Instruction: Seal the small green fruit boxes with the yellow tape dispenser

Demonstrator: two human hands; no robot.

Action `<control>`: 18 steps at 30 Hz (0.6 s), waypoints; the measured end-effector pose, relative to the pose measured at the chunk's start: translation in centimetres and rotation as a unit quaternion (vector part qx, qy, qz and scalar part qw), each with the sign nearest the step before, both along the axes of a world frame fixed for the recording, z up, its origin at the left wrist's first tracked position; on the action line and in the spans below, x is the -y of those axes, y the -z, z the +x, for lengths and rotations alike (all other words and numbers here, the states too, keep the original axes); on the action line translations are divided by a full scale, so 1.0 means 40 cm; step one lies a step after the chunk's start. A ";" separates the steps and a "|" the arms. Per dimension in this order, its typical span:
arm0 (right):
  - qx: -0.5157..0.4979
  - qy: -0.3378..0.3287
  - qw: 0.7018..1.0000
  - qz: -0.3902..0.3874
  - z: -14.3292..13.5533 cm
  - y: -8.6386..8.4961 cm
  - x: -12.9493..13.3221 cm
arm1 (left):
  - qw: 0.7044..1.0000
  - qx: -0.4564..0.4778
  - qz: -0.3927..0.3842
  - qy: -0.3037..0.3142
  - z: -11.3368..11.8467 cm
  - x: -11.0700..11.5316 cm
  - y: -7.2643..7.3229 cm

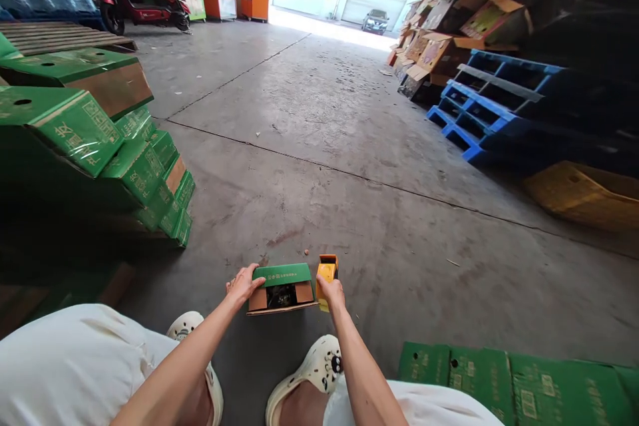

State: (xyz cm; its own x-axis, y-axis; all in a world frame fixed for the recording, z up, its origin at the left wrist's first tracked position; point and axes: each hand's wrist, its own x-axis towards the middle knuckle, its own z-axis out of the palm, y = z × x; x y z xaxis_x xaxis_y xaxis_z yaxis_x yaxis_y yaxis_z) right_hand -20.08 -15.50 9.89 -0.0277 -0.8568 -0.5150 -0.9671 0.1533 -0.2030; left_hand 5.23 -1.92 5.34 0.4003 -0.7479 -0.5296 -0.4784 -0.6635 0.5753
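Open green carton (285,281) was located between left hand (243,283) and right hand (333,291). Its left end was gripped by left hand; yellow-orange tool (326,271), beside its right end, was clenched in right hand. Pale characters on flap (292,271) were too small to be read.

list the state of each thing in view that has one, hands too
Left hand: closed on the small box's left end
Small box: partly open, dark inside showing
Right hand: closed around the yellow tool
Yellow tool: held beside the box
Green boxes: stacked
Scooter: upright
Blue pallets: stacked
White shoes: worn
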 end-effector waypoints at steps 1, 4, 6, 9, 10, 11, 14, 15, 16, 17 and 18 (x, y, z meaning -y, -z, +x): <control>-0.002 0.005 1.000 -0.008 0.002 -0.004 0.003 | 1.000 0.012 0.003 0.005 0.000 0.000 -0.003; -0.008 -0.009 0.999 -0.047 0.022 -0.011 0.003 | 1.000 0.026 0.000 0.013 0.000 0.000 -0.009; -0.016 -0.049 0.997 -0.064 0.043 -0.013 0.001 | 0.999 0.034 0.003 0.020 -0.004 0.000 -0.010; -0.038 -0.098 0.993 -0.056 0.071 -0.017 0.000 | 0.997 0.072 0.009 0.032 -0.023 0.000 -0.012; -0.046 -0.105 0.992 -0.053 0.077 -0.019 0.000 | 0.995 0.096 0.010 0.033 -0.035 0.001 -0.014; -0.051 -0.109 0.991 -0.052 0.082 -0.022 0.001 | 0.991 0.127 0.009 0.036 -0.049 0.003 -0.018; -0.059 -0.116 0.990 -0.056 0.089 -0.029 0.003 | 0.977 0.200 -0.015 0.075 -0.109 0.009 -0.034; -0.059 -0.115 0.990 -0.054 0.090 -0.031 0.003 | 0.974 0.202 -0.029 0.100 -0.133 0.009 -0.039; -0.058 -0.112 0.991 -0.050 0.090 -0.032 0.002 | 0.971 0.195 -0.044 0.128 -0.157 0.009 -0.044; -0.057 -0.108 0.992 -0.044 0.089 -0.033 0.001 | 0.969 0.184 -0.059 0.155 -0.182 0.008 -0.047; -0.056 -0.103 0.992 -0.037 0.088 -0.034 0.000 | 0.966 0.175 -0.073 0.177 -0.205 0.005 -0.049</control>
